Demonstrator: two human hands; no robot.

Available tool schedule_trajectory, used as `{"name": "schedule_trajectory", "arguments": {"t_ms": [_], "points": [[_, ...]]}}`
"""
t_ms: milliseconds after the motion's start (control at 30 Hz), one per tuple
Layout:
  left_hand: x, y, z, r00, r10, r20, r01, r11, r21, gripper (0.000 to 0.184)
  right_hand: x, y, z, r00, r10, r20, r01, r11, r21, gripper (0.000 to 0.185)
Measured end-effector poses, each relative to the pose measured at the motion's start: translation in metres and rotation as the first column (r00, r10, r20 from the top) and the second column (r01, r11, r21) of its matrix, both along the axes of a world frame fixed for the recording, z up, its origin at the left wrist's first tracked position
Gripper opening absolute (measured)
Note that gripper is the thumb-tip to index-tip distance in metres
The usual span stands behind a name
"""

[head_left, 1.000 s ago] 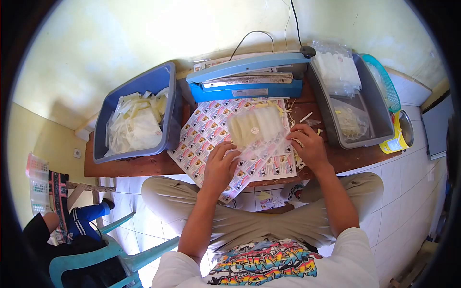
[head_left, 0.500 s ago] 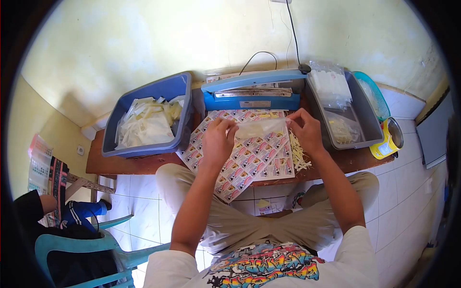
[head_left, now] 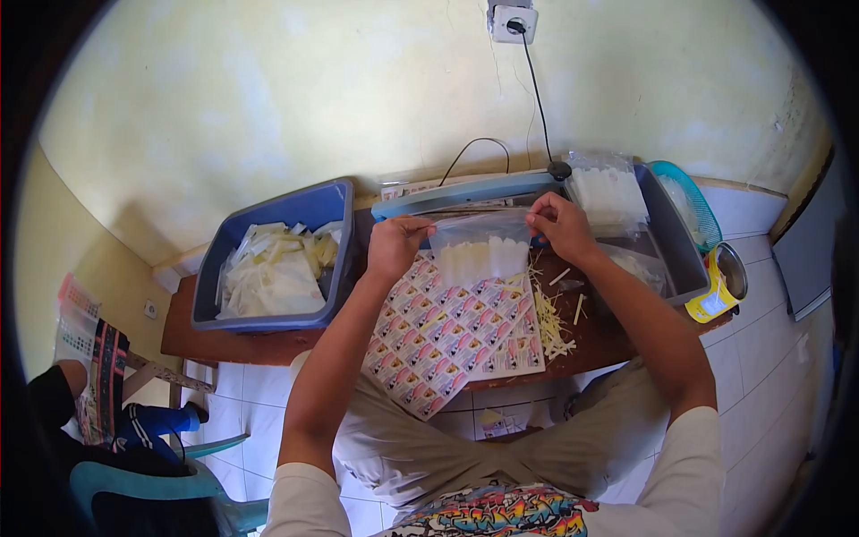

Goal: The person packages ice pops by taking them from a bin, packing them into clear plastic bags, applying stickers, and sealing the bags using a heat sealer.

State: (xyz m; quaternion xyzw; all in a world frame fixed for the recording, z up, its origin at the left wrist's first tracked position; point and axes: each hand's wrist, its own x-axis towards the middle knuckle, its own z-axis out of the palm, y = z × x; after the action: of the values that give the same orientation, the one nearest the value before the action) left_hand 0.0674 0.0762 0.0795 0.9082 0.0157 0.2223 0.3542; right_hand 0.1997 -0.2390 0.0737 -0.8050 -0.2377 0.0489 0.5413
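Note:
A clear plastic bag [head_left: 480, 258] with a row of pale sticks in its lower part hangs upright between my hands. My left hand [head_left: 399, 245] pinches its upper left corner, and my right hand [head_left: 558, 227] pinches the upper right one. Directly behind the bag's top edge is the blue sealing machine [head_left: 465, 190], its long arm raised; the bag and my hands partly hide its base. Below the bag lie printed label sheets [head_left: 429, 345] on the wooden table [head_left: 201, 313].
A grey-blue bin [head_left: 208, 279] of filled bags stands left. At right are a grey bin [head_left: 684, 259] with packed bags, a green basket [head_left: 707, 215] and a yellow tin [head_left: 711, 300]. Pale scraps [head_left: 553, 327] lie beside the sheets. A person's leg [head_left: 152, 425] shows at lower left.
Both hands have lifted the bag off the label sheets and brought it upright to the front of the sealing machine. The view has tilted up, showing the wall socket.

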Motion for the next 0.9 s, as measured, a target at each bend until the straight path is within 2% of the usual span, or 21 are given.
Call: {"name": "schedule_trajectory", "arguments": {"t_ms": [33,67,100,133,200,333,433,500,533,633,700,833,900], "points": [[0.004,-0.001,-0.001,1.0,-0.007,-0.001,0.007,1.0,0.0,0.015,0.0,0.001,-0.002,1.0,-0.007,-0.001,0.007,1.0,0.0,0.017],[0.009,-0.003,-0.003,0.994,0.03,-0.108,-0.054,0.973,-0.226,0.015,0.001,0.003,-0.005,0.998,-0.03,-0.05,0.03,1.0,0.008,0.018],[0.016,-0.003,-0.006,0.974,0.041,-0.222,-0.136,0.891,-0.433,0.016,0.004,0.004,-0.006,0.994,-0.051,-0.098,0.053,0.999,0.014,0.019],[0.022,-0.001,-0.011,0.973,0.035,-0.229,-0.134,0.89,-0.435,0.016,0.008,0.005,-0.007,0.993,-0.057,-0.105,0.058,0.998,0.01,0.019],[0.025,0.003,-0.02,0.98,-0.083,-0.182,-0.07,0.707,-0.704,0.024,0.013,0.006,-0.014,0.997,-0.05,-0.054,0.052,0.998,0.023,0.02],[0.03,0.009,-0.026,0.982,-0.083,-0.172,-0.062,0.713,-0.698,0.025,0.016,0.005,-0.015,0.997,-0.028,-0.071,0.032,0.997,0.063,0.018],[0.037,0.008,-0.025,0.987,-0.09,-0.135,-0.017,0.772,-0.636,0.016,0.016,0.002,-0.011,0.992,-0.058,-0.112,0.06,0.998,0.016,0.015],[0.039,0.001,-0.023,0.997,-0.006,-0.083,-0.033,0.888,-0.459,0.013,0.019,0.001,-0.015,0.999,-0.028,-0.036,0.03,0.998,0.061,0.013],[0.041,-0.003,-0.023,0.996,-0.005,-0.092,-0.038,0.885,-0.464,0.013,0.02,0.002,-0.015,0.999,-0.027,-0.045,0.03,0.998,0.055,0.013],[0.047,-0.006,-0.028,0.997,0.08,-0.01,-0.074,0.853,-0.516,0.02,0.017,0.004,-0.011,0.993,-0.064,-0.104,0.074,0.992,0.099,0.018],[0.05,-0.002,-0.03,0.997,0.029,0.075,0.028,0.751,-0.66,0.027,0.013,0.005,-0.008,0.978,-0.111,-0.174,0.137,0.979,0.149,0.025],[0.05,-0.004,-0.024,0.999,0.032,-0.041,-0.051,0.681,-0.73,0.026,0.015,0.004,-0.01,0.98,-0.142,-0.137,0.163,0.975,0.151,0.028],[0.052,-0.004,-0.023,0.998,0.009,-0.059,-0.055,0.526,-0.849,0.026,0.015,0.006,-0.008,0.977,-0.192,-0.096,0.2,0.976,0.085,0.026]]}}
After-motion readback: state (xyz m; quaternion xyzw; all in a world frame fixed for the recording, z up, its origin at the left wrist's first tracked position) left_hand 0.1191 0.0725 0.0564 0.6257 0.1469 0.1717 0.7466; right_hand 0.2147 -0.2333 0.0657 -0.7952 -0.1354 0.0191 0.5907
